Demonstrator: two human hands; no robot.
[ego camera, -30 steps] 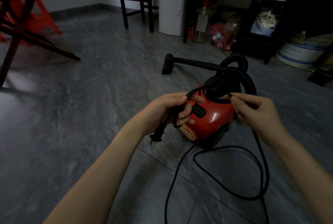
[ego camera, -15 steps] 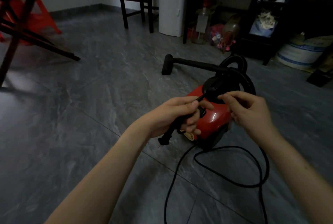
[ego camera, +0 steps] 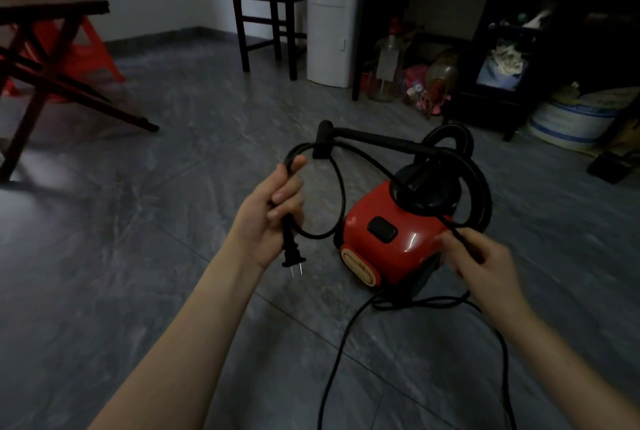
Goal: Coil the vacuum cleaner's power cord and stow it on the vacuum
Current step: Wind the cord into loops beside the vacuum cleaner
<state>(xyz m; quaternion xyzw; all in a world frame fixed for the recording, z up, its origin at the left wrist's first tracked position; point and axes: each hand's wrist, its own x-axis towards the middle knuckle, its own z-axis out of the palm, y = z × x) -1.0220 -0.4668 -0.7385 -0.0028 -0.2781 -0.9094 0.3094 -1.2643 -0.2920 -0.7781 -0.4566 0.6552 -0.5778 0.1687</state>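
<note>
A small red vacuum cleaner with a black top sits on the grey tiled floor. Its black hose arcs over the right side, and its wand and nozzle lie behind. My left hand grips the black power cord near the plug, which hangs below my fist with its prongs down. One loop of cord rises above that hand and curves back. My right hand pinches the same cord in front of the vacuum's right side. The cord's slack lies on the floor below.
A dark wooden chair and a white appliance stand at the back. A folding wooden table is at the left with a red stool behind it. Bottles, dark shelves and a white bucket crowd the back right.
My hands have moved apart, the left one out to the left with the plug. A loop of cord now stands open between them, and the slack on the floor has shifted closer to the vacuum.
</note>
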